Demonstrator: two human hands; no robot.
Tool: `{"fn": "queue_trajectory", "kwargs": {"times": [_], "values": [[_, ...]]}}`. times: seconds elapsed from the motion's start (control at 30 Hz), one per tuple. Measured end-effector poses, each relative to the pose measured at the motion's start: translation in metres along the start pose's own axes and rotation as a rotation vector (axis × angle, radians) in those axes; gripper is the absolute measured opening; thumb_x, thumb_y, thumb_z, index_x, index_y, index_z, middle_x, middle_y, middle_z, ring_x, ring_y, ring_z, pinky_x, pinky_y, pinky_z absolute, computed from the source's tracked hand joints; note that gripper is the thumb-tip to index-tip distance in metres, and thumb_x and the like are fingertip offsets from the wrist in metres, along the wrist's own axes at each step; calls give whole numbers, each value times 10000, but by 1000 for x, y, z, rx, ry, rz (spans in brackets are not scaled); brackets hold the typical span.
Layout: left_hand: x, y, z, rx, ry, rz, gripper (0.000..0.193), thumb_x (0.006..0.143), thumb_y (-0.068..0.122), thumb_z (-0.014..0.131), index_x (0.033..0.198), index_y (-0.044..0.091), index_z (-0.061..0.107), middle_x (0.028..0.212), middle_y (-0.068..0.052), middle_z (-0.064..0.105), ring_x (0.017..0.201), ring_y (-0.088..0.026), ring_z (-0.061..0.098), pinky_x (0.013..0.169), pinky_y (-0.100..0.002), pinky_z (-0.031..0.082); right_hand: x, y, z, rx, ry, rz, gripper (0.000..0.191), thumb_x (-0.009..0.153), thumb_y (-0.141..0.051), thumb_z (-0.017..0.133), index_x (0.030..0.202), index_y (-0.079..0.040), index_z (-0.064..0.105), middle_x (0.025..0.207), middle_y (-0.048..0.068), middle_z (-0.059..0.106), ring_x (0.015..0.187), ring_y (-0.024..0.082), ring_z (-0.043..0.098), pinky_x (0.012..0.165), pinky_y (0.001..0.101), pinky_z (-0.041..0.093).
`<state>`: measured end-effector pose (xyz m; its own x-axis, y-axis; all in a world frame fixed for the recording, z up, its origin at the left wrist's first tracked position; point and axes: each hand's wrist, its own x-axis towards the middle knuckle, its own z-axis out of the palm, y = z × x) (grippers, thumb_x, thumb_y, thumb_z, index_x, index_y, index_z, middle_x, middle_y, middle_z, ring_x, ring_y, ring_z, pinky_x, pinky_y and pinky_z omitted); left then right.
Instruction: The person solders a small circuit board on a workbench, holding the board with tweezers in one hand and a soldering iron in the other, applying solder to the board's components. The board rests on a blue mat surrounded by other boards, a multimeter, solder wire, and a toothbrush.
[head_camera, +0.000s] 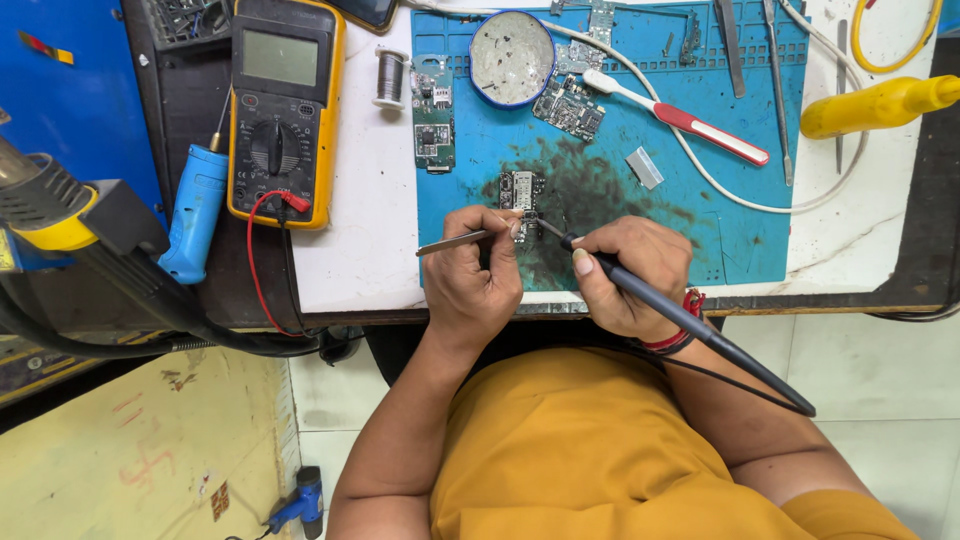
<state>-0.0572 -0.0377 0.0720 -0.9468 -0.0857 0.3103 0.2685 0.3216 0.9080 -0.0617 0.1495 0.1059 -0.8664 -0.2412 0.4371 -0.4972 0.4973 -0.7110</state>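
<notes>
My left hand (478, 272) grips metal tweezers (452, 241) whose tips reach a small circuit board (521, 190) lying on the blue work mat (740, 230). My right hand (628, 272) holds a black soldering iron (700, 325) like a pen, with its tip touching the same small board from the right. The iron's cord trails back over my right forearm. Both hands rest on the mat's front edge, over a dark stained patch.
A yellow multimeter (283, 105) with a red lead, a blue tool (195, 210) and a solder spool (390, 77) are at left. Other boards (433, 112), a round tin (511, 57), a red-handled toothbrush (690, 120) and a yellow bottle (875, 105) lie behind.
</notes>
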Motion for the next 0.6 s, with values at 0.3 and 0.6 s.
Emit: {"fn": "queue_trajectory", "kwargs": {"times": [0.3,0.6], "values": [[0,0,0,-5,-2,-12,160,1029,12,668,1089,37,522,993,-100,756,726,-107,711,642,-242,568,1,0,1,1,32,-7,64,926,-59,689,922,-28,633,816,126,692,698,282,683,663,361,531],[1,0,1,-4,-3,-5,153,1031,10,664,1088,35,524,991,-104,754,723,-102,707,635,-240,567,2,1,0,3,14,0,64,916,-53,692,917,-24,635,807,122,691,685,274,680,650,357,527]]}}
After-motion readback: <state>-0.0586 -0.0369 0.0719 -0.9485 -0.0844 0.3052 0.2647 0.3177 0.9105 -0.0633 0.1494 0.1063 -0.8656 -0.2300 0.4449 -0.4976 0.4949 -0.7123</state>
